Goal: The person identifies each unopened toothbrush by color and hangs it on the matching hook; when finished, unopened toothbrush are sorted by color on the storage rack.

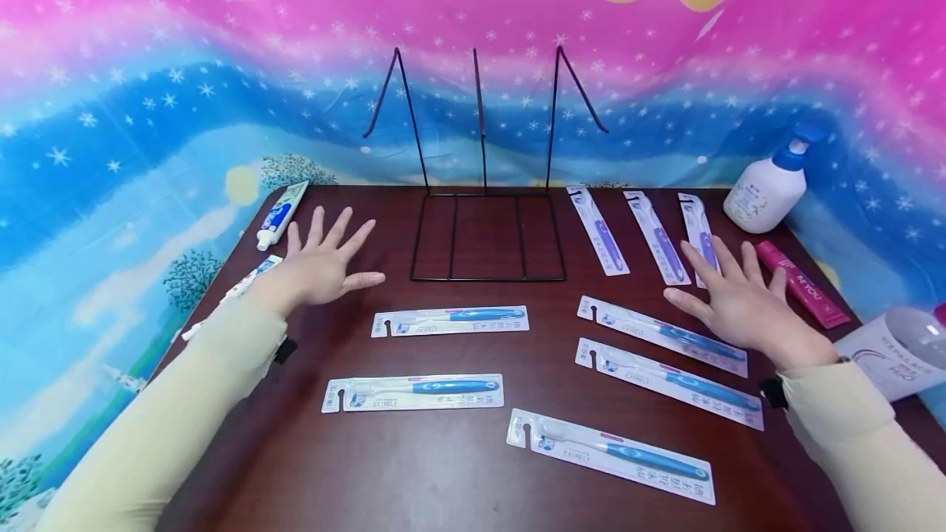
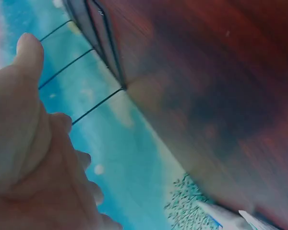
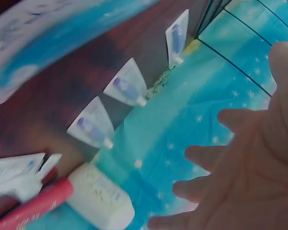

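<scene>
Left hand (image 1: 318, 269) hung left of wire rack (image 1: 488, 279), near toothpaste tube (image 1: 283, 214); your fingers spread wide, nothing held. Right hand (image 1: 742, 306) hung right of rack, fingers spread too, palm bare. Three purple toothbrush packs (image 1: 659, 240) lay right of rack. Five blue toothbrush packs (image 1: 451, 321) lay on your side of rack. Step looked like getting ready, both hands free. Picking up flat pack seemed to call for thumb-and-finger pinch on card edge.

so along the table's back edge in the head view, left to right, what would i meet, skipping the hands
White-green tube, black wire rack, first purple toothbrush, second purple toothbrush, third purple toothbrush, white pump bottle.
</scene>
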Tool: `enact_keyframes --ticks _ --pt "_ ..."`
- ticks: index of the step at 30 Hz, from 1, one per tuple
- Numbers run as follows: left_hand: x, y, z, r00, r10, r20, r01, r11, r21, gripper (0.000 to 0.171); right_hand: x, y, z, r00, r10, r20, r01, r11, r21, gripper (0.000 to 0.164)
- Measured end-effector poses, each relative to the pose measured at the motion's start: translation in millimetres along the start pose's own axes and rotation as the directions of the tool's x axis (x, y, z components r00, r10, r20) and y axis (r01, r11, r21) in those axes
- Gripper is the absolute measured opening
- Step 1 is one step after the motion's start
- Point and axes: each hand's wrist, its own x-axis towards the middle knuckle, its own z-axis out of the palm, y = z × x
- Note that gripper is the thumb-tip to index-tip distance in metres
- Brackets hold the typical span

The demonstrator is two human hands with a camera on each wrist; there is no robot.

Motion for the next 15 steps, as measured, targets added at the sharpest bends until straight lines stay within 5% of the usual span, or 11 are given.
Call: enact_keyframes --ticks 7,11,15 --pt "71.8 -4.8 0.5 0.975 0.16 0.156 -0.124 0.968 -0.219 0.088 50.9 -15.7 -17.2 1.0 -0.019 -0.002 0.019 0.994 0.106 0.083" --pt "103.4 -8.4 11.8 0.962 0.211 0.171 -0.168 0.957 -0.237 0.087 85.7 -27.1 -14.3 0.999 -0.027 0.026 0.022 0.983 0.18 0.055" --pt "116.6 -9.3 21.9 0.951 0.23 0.206 -0.193 0.964 -0.184 0.085 113.3 -35.7 -7.8 0.997 0.014 0.076 -0.028 0.982 0.185 0.043"
